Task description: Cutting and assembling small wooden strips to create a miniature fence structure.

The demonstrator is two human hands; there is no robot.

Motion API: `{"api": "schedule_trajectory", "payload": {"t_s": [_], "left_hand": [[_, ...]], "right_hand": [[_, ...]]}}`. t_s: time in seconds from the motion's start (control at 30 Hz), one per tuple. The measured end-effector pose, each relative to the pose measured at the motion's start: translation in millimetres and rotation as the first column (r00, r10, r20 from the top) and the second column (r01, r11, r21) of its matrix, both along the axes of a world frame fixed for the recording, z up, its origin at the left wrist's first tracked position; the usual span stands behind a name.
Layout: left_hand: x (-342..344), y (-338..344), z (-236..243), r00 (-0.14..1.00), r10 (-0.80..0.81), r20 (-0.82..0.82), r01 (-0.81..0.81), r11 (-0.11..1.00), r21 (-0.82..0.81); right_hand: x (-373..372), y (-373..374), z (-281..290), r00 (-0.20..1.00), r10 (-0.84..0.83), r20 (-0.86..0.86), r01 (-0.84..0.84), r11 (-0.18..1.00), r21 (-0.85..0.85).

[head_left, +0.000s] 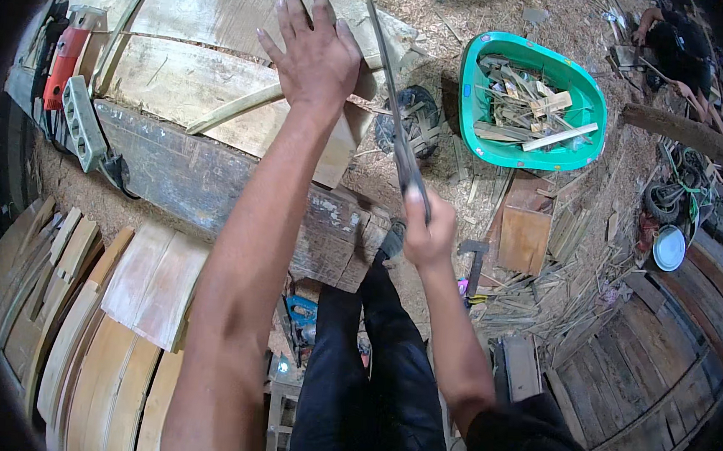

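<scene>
Weathered wooden counter (190, 161), right end: left hand (321, 65) spread over long pale wooden board (213, 7); right hand (432, 230) clenched round narrow dark blade (404, 147). Board slippage could misdirect it.

The right hand (430, 230), partly blurred, covers the grip of the long dark tool (403, 149); the upper picture edge crops its far end. The left hand (318, 65) conceals part of the upper plank (209, 9).
</scene>
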State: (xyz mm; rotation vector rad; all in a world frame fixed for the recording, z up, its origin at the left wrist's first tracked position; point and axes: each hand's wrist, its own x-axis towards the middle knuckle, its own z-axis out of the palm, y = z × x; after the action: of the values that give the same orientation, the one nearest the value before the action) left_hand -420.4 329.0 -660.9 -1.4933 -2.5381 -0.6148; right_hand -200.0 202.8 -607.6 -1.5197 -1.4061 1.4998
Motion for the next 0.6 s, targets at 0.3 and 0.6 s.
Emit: {"api": "schedule_trajectory", "payload": {"t_s": [0.3, 0.6], "left_hand": [[0.7, 1.8, -1.0, 1.000, 0.003, -0.015, -0.004, 1.000, -0.025], [2.5, 0.4, 1.4, 1.000, -0.002, 0.007, 0.002, 0.999, -0.041]], "right_hand": [[14.8, -21.9, -1.6, 1.000, -0.007, 0.000, 0.007, 1.000, 0.001], [19.5, -34.5, 15.5, 0.999, -0.016, 0.038, 0.018, 0.999, -0.049]]}}
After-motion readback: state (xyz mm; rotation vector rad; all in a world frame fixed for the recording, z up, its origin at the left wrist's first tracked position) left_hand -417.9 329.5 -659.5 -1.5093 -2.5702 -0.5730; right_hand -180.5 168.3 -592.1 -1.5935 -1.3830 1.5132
